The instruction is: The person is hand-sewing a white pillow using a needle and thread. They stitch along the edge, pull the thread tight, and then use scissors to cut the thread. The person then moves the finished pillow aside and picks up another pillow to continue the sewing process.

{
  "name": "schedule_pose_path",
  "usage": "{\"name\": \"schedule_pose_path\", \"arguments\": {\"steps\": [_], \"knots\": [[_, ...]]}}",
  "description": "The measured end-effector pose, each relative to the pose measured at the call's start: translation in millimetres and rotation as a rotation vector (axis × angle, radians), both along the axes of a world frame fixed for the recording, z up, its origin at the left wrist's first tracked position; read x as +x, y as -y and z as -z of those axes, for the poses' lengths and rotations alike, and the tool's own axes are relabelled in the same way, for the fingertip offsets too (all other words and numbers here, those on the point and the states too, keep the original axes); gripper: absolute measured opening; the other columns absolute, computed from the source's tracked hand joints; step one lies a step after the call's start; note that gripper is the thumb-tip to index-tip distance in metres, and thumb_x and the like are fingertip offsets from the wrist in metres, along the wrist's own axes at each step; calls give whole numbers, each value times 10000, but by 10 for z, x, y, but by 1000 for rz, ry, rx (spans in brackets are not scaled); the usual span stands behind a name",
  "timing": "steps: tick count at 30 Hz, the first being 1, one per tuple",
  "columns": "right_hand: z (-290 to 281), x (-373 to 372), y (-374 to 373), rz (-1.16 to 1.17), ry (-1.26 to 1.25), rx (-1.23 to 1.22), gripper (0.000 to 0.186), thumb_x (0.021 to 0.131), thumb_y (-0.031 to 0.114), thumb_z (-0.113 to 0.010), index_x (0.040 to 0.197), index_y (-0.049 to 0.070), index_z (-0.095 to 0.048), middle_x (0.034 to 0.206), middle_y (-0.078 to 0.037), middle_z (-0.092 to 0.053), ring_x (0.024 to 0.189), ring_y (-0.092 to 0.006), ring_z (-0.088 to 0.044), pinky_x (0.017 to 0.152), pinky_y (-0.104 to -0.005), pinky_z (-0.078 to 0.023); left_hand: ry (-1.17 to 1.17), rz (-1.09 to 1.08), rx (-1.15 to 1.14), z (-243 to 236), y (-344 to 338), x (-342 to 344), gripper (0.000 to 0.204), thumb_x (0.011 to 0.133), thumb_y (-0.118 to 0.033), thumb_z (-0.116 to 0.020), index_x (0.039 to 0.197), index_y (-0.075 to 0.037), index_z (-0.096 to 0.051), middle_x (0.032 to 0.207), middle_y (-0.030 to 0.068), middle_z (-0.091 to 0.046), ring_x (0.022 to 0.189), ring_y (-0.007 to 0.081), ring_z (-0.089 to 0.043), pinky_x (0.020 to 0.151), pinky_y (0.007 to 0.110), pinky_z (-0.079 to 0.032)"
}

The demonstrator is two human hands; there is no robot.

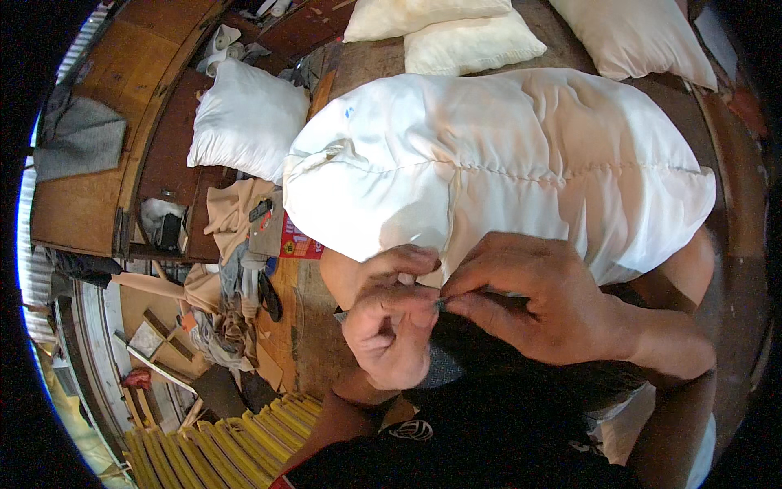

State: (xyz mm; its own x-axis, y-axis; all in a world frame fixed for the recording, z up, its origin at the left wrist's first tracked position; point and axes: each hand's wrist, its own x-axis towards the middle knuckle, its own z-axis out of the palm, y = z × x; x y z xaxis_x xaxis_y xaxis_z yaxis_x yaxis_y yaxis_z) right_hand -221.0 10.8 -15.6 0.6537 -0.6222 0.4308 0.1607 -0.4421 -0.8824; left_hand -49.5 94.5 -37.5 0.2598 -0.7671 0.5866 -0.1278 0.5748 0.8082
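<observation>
A large stuffed white cushion (521, 163) lies across my lap, with a gathered seam running along its length. Just in front of its near edge, my left hand (391, 322) and my right hand (542, 306) meet fingertip to fingertip. Both are closed in a pinch. Between the fingertips sits a tiny greenish speck (441, 302), too small to name. My right thumb and index finger press together at it, and the left thumb and fingers meet it from the other side.
More white pillows (476, 45) lie on the brown surface beyond, one at the far right (635, 37) and another (248, 118) to the left. Wooden cabinets (155, 49), piled cloths (236, 216), a dark sandal (269, 295) and yellow slats (220, 444) fill the left side.
</observation>
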Motion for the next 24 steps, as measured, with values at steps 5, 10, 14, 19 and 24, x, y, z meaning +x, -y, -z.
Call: {"name": "schedule_pose_path", "arguments": {"steps": [5,10,14,19,24], "knots": [[-55,-104,168,133,136,113,121,901,51,-703,1003,-7,-674,890,-102,-689,823,-170,-655,727,-300,-502,312,93,109,-350,309,139,174,824,87,-702,973,-1,-698,945,144,-687,894,208,-646,788,309,-504],[-180,-72,215,199,354,424,203,996,157,-608,1066,-27,-656,942,-91,-695,858,-131,-631,803,-274,-511,513,173,13,-600,807,160,221,777,65,-774,981,4,-716,920,118,-706,852,194,-665,741,274,-510],[-46,-84,370,263,346,332,216,1015,158,-578,1111,-29,-629,973,-99,-697,877,-126,-645,803,-270,-527,589,82,-11,-526,1012,232,239,746,35,-791,971,-5,-720,927,110,-713,878,230,-668,804,325,-502],[122,-75,504,388,135,174,191,1031,120,-540,1124,-29,-613,1034,-96,-695,933,-120,-657,837,-260,-536,1130,-217,19,-263,1045,419,274,708,14,-761,974,-46,-734,1024,100,-698,1038,297,-618,929,391,-456],[221,19,530,449,47,53,169,1025,84,-540,1128,-28,-613,1025,-83,-691,937,-126,-665,870,-262,-533,1027,-256,83,-259,1019,387,281,696,18,-753,969,-46,-732,1044,96,-672,1070,308,-596,937,398,-457]]}}
